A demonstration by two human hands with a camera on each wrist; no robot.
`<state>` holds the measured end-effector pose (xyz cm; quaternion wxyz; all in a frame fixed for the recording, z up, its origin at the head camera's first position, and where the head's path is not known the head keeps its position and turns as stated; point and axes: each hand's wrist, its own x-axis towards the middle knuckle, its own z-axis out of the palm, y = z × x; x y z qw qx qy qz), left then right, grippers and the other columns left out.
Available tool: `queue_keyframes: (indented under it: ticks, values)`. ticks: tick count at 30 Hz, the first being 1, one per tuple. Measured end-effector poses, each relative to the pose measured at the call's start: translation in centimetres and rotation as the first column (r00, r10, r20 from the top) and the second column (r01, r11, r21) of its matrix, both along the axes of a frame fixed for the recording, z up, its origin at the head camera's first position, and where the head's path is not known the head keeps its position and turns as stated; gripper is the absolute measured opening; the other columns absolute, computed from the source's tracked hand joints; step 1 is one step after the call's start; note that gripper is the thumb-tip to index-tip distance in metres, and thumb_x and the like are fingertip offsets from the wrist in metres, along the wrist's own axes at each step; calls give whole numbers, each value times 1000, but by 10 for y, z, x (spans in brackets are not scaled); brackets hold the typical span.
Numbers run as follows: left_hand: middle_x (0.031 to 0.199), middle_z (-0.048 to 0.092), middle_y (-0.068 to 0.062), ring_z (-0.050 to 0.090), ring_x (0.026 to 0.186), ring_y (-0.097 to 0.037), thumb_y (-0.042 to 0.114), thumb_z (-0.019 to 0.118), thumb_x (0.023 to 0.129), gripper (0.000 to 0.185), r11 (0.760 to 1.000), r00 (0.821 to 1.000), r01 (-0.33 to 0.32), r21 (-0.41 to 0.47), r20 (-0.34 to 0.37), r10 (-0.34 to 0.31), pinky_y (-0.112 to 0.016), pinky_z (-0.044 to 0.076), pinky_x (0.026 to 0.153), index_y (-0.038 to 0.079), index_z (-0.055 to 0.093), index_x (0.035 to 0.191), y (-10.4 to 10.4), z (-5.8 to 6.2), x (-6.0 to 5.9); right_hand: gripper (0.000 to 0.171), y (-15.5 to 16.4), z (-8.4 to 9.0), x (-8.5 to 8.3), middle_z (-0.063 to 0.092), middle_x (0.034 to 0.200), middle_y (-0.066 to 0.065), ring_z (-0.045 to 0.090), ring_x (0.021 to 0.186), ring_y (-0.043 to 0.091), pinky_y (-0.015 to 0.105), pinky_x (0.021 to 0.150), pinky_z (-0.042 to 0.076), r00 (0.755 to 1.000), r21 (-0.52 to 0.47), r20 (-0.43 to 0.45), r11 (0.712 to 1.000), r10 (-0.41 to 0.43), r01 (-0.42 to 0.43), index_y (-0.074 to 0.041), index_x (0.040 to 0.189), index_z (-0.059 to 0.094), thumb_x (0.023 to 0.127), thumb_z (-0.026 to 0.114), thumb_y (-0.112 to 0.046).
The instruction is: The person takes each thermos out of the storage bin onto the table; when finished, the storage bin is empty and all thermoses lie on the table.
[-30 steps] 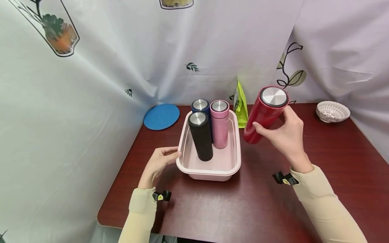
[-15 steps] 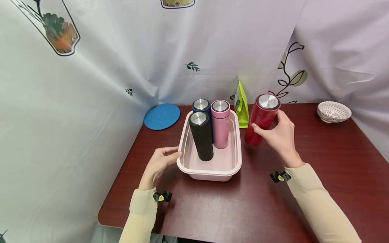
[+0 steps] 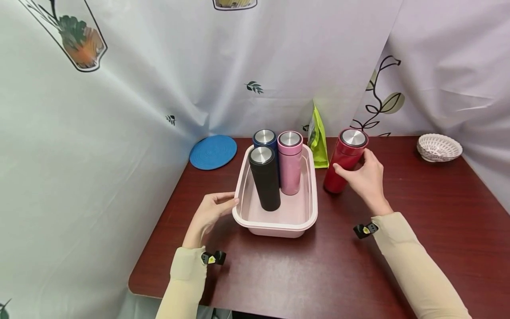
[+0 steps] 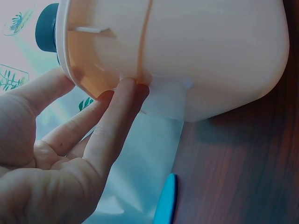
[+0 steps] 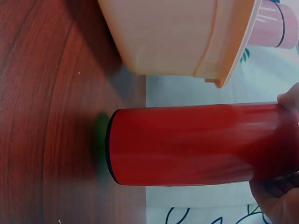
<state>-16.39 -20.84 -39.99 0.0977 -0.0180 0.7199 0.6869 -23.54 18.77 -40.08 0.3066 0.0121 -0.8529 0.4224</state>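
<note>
My right hand (image 3: 365,178) holds a red thermos flask (image 3: 341,161) by its upper part, thumb on one side and fingers on the other. The flask stands nearly upright right of a pale pink plastic basin (image 3: 292,226); whether its base touches the table I cannot tell. In the right wrist view the red flask (image 5: 196,144) lies across the picture, beside the basin wall (image 5: 163,37). With thumb and fingers, my left hand (image 3: 208,215) pinches the basin's left rim. Inside the basin stand a black flask (image 3: 266,184), a pink flask (image 3: 290,173) and a partly hidden blue flask (image 3: 264,136).
Behind the basin and red flask stands a green pouch (image 3: 318,144). A round blue mat (image 3: 213,152) lies at the back left of the dark red table (image 3: 279,270). A white woven bowl (image 3: 439,148) sits at the back right. Patterned curtain (image 3: 287,66) hangs behind.
My right hand has brought the red flask down toward the table, and the flask has become more upright. My left hand stays on the basin's rim.
</note>
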Motion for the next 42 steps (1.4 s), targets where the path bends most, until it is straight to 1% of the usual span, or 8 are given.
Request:
queue_keyframes:
  ticks: [4, 9, 16, 22, 29, 33, 36, 42]
  values:
    - [114, 57, -22, 63, 91, -25, 14, 71, 78, 45, 1000, 1000, 2, -3, 4, -2, -41, 48, 82, -6, 57, 117, 0, -1, 0, 53, 2, -3, -4, 59, 89, 7, 51, 75, 21, 24, 60, 37, 1000, -1, 6, 1000, 3, -3, -7, 104, 57, 65, 78, -35]
    - [114, 57, -22, 63, 91, -26, 13, 71, 78, 45, 1000, 1000, 0, 10, 6, 0, -42, 48, 82, -6, 57, 116, 1, -1, 1, 53, 5, -5, -8, 59, 92, 6, 51, 76, 20, 28, 62, 40, 999, 19, 39, 1000, 6, -7, -9, 106, 57, 66, 77, -38]
    - [114, 56, -24, 63, 90, -25, 10, 70, 79, 44, 1000, 1000, 1, 27, 4, -1, -37, 50, 79, -8, 56, 115, 4, -1, 2, 55, 8, -8, -10, 59, 95, 9, 54, 80, 24, 33, 64, 44, 997, 29, 82, 1000, 8, -11, -7, 108, 56, 68, 75, -40]
    - [114, 56, -23, 63, 91, -25, 11, 71, 78, 44, 1000, 1000, -1, 19, 6, 0, -39, 49, 81, -7, 56, 116, 3, 1, 3, 61, 8, -5, -13, 56, 100, 11, 52, 85, 27, 39, 68, 45, 993, 29, 115, 999, 28, -32, -5, 114, 52, 70, 72, -43]
    - [113, 58, -22, 63, 91, -24, 14, 72, 78, 47, 1000, 1000, -14, -25, -5, 14, -37, 50, 81, -6, 56, 118, 0, 6, 1, 66, 6, 2, -18, 53, 102, 15, 50, 89, 32, 43, 71, 44, 988, 43, 143, 997, 55, -62, -2, 115, 47, 71, 71, -44]
    - [114, 57, -22, 63, 91, -24, 13, 71, 78, 47, 1000, 1000, -11, -26, 5, 11, -37, 50, 80, -6, 56, 118, 0, 7, 1, 71, 8, 2, -15, 55, 107, 13, 52, 91, 31, 45, 74, 47, 976, 27, 194, 994, 96, -103, -5, 118, 47, 69, 72, -50]
    - [114, 57, -22, 63, 91, -24, 13, 71, 78, 47, 1000, 1000, 0, -19, 13, 1, -36, 50, 81, -6, 56, 118, 2, 6, 1, 74, 11, 1, -11, 56, 111, 11, 53, 93, 29, 46, 76, 47, 970, 18, 221, 994, 97, -103, -9, 121, 49, 67, 72, -54]
    - [114, 57, -22, 63, 91, -24, 12, 72, 78, 47, 1000, 1000, -14, -19, 19, 15, -35, 50, 80, -6, 56, 117, 3, 5, 0, 81, 15, 6, -7, 55, 119, 13, 50, 105, 32, 49, 85, 41, 977, 24, 200, 996, 80, -86, -9, 129, 47, 66, 71, -55]
